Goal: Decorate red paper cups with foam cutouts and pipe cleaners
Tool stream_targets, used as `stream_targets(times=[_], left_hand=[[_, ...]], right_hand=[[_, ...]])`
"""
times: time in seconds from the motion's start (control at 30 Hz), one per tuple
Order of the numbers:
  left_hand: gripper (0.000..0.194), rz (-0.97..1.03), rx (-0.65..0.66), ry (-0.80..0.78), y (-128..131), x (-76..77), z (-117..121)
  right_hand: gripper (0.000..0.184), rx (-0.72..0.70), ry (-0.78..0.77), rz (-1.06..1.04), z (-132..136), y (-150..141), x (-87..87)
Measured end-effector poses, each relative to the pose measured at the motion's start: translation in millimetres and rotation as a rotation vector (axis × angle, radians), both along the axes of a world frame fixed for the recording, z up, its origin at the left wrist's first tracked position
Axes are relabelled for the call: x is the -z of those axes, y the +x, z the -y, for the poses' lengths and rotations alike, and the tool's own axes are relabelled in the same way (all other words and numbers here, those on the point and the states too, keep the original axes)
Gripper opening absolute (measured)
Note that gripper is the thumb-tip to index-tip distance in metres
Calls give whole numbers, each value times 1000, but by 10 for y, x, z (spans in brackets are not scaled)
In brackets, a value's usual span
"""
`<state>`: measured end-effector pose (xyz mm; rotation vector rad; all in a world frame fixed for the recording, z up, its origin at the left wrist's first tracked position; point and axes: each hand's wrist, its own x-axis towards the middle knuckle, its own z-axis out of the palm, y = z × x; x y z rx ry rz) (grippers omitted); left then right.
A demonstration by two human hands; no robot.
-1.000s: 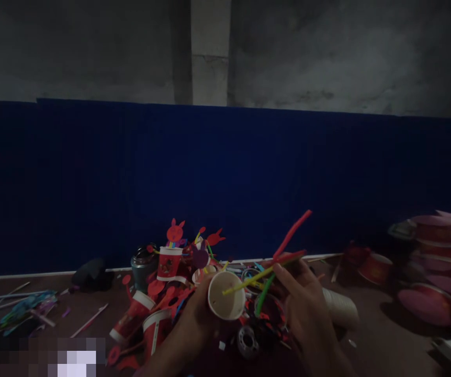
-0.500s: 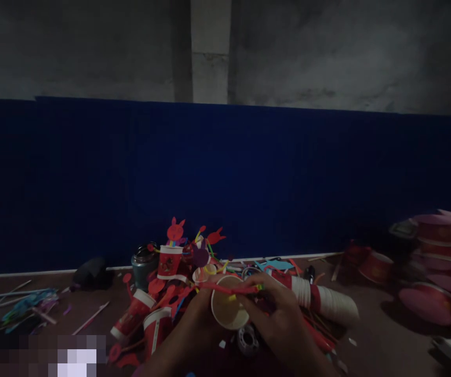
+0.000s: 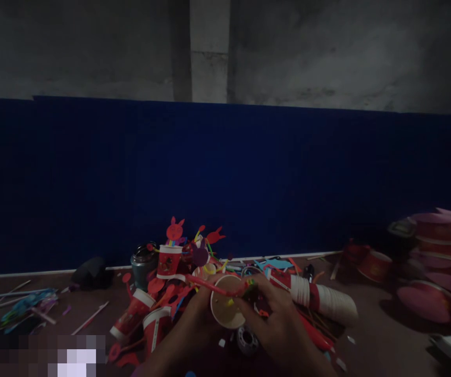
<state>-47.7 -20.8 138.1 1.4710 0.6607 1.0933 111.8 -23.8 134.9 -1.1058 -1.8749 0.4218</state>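
On the left of the brown surface (image 3: 382, 335) lie loose straws (image 3: 90, 318), and then a dark canister (image 3: 143, 269) beside red paper cups (image 3: 157, 331), one of which carries a red paper animal (image 3: 175, 232). The left hand (image 3: 199, 310) is grasping a held cup (image 3: 225, 315) by its left side, and its pale inside is turned to the viewer. This cup is between the hands, and a red tube (image 3: 214, 286) passes across its mouth. The right hand (image 3: 274, 309), at the right of the rim, pinches the right end of this tube, with green and yellow pieces (image 3: 251, 282) at its fingertips. Further right a stack of cups (image 3: 335, 303) lies on its side, and at far right is a pile of red bowls (image 3: 439, 262)
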Motion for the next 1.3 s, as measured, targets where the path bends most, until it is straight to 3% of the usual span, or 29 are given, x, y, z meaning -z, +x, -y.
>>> stream_targets(times=[0.2, 0.27, 0.47, 0.7, 0.83, 0.97, 1.03, 1.1, 1.2, 1.3], left_hand=[[50, -42, -71, 71, -27, 219, -132], [42, -52, -180, 112, -40, 277, -174], [44, -54, -69, 106, -2, 183, -100], [46, 46, -8, -4, 66, 106, -36], [42, -19, 2, -10, 65, 107, -53], [30, -183, -85, 59, 32, 240, -132], [45, -238, -48, 69, -4, 359, -182], [46, -322, -20, 65, -46, 468, -219], [49, -427, 13, 18, -110, 552, -235], [61, -467, 34, -27, -169, 531, -214]], right_hand=[[18, -71, 97, 172, -30, -35, 2], [18, -88, 146, 257, -29, -42, -23], [18, -27, 124, 347, -30, -54, -76], [19, 60, 128, 279, -55, -88, -25], [15, 76, 72, 205, -78, -55, -8], [11, 41, -106, -113, -114, 69, -63], [18, 29, -221, -257, -130, 137, -101], [22, 37, -315, -349, -145, 187, -124], [24, 47, -380, -383, -163, 215, -118], [24, 49, -370, -335, -184, 212, -91]])
